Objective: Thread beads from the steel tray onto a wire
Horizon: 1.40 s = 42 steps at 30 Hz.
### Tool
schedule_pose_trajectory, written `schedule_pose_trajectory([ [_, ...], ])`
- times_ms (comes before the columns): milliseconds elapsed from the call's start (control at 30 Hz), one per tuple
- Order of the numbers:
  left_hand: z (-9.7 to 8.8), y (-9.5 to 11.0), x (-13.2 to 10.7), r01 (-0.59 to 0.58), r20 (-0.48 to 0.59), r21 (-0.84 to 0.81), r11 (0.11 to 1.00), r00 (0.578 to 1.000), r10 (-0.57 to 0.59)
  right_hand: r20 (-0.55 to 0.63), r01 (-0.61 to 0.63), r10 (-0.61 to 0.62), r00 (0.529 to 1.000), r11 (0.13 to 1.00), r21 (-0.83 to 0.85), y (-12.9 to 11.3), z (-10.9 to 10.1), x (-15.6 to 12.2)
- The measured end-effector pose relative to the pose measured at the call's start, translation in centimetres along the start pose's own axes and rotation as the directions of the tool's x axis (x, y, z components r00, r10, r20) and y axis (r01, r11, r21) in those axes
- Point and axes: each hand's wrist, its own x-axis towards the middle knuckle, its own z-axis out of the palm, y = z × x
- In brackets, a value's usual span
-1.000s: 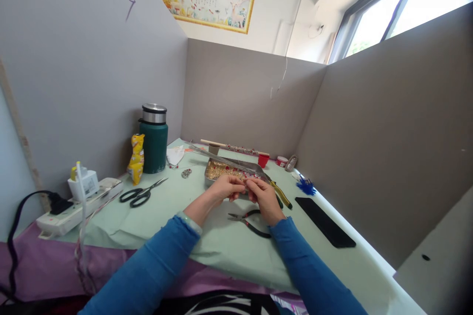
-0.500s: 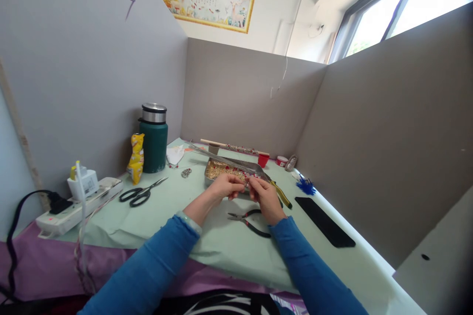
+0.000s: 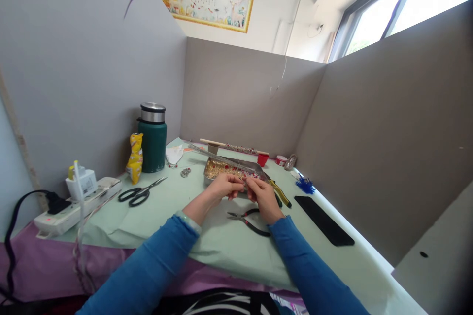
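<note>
My left hand (image 3: 225,188) and my right hand (image 3: 265,198) meet over the near edge of a metal tray (image 3: 207,175) filled with small gold and red beads. Both hands are closed in a pinch on a small red-beaded piece (image 3: 247,180) held between them; its details are too small to make out. A long clear strip (image 3: 218,157) runs from the hands up and to the left across the tray. Black-handled pliers (image 3: 248,220) lie on the green mat just below my right hand.
Black scissors (image 3: 138,194), a green flask (image 3: 152,138) and a yellow packet (image 3: 135,157) are on the left. A power strip (image 3: 74,205) sits at the far left. Yellow-handled pliers (image 3: 280,193), a black pad (image 3: 323,219), a blue tuft (image 3: 305,186) and a red cup (image 3: 262,159) lie right. Grey partitions enclose the desk.
Almost nothing differs; both hands stay pinched together at the tray's near edge, with only slight finger movement.
</note>
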Motion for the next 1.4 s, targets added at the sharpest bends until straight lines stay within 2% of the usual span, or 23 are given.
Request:
schedule_pose_trajectory([
  [367, -0.09, -0.36, 0.20, 0.002, -0.017, 0.039, 0.999, 1.000, -0.002, -0.035, 0.011, -0.012, 0.999, 0.999, -0.033, 0.01, -0.24, 0.01],
  [533, 0.00, -0.11, 0.05, 0.016, -0.052, 0.059, 0.998, 0.999, -0.013, -0.048, 0.043, -0.047, 0.998, 0.996, -0.077, -0.07, -0.05, -0.06],
  [633, 0.04, 0.14, -0.09, 0.024, -0.039, 0.061, 0.998, 0.999, -0.021, -0.053, 0.034, -0.039, 0.998, 0.996, -0.088, -0.10, 0.00, -0.01],
  [933, -0.06, 0.12, -0.05, -0.007, -0.045, 0.073, 0.997, 0.999, 0.010, -0.049, 0.004, -0.003, 0.999, 1.000, 0.027, -0.18, -0.15, 0.17],
  [1200, -0.10, 0.35, -0.29, -0.037, -0.015, 0.048, 0.998, 0.999, 0.038, -0.017, 0.032, -0.033, 0.999, 0.999, -0.027, -0.30, -0.40, 0.06],
  [1400, 0.03, 0.39, -0.20, -0.057, -0.051, 0.097, 0.994, 0.997, 0.062, -0.041, 0.046, -0.049, 0.998, 0.997, -0.064, -0.30, -0.40, 0.19],
])
